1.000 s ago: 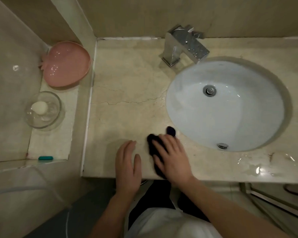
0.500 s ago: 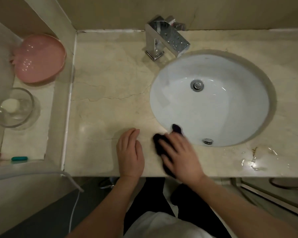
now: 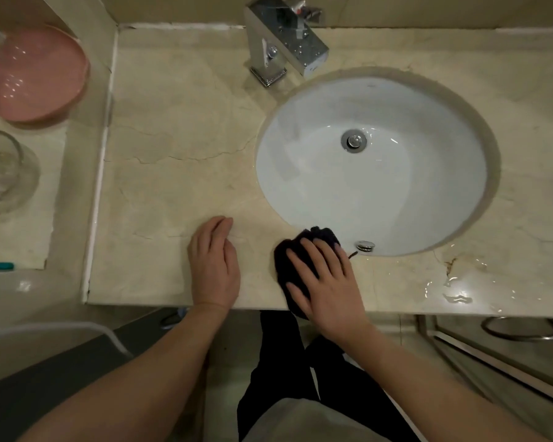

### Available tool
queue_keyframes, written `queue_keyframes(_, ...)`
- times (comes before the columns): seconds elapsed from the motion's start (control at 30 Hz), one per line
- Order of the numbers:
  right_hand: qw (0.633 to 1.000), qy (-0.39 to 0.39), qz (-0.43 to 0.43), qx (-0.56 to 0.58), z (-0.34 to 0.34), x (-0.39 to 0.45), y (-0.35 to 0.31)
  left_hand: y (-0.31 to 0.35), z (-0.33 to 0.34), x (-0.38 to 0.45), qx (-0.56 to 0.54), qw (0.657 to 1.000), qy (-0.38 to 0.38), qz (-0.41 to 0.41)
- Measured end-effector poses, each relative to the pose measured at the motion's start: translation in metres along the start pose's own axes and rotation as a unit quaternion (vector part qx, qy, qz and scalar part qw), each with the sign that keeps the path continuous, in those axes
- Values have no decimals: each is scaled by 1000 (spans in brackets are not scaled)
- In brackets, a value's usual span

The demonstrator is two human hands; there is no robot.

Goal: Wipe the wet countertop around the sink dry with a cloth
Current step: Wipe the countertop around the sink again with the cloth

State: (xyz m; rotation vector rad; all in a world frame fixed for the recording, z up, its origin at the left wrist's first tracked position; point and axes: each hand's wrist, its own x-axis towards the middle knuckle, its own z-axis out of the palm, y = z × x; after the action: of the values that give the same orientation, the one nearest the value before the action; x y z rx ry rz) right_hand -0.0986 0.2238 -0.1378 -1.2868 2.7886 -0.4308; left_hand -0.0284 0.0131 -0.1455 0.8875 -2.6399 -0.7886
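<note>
With the beige countertop (image 3: 179, 129) filling my view, I see the white sink (image 3: 380, 193) set right, my flat right hand (image 3: 328, 282) pressing the dark cloth (image 3: 288, 253) at the sink's front rim, left hand (image 3: 214, 266) flat beside it, fingers relaxed; puddle (image 3: 457, 296) far right.

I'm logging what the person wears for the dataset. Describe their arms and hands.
Both forearms are bare right down to the bottom edge of the head view, so no sleeves show. The left hand and right hand wear no gloves, and no rings, watch or bracelet are visible. Fingers look bare, with short nails. Below the arms, a light top and dark trousers show.
</note>
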Motion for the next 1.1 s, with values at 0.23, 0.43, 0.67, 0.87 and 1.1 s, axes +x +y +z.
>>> queue_keyframes(0.23, 977, -62, 201, 25, -13, 48, 45, 7, -2, -2, -5, 1000, 7, 2)
queue_keyframes(0.43, 988, 66, 126, 64, -43, -5, 55, 7, 1, -2, 14, 1000, 22, 17)
queue_keyframes(0.67, 996, 13, 83, -4, -16, -16, 54, 5, 3, -3, 16, 999, 29, 15)
queue_keyframes(0.87, 976, -12, 214, 45, -23, 45, 54, 10, 3, -3, 42, 998, 30, 18)
queue_keyframes(1.1, 945, 81, 258, 182, -88, -62, 85, 112, 52, -21, -40, 997, -19, 61)
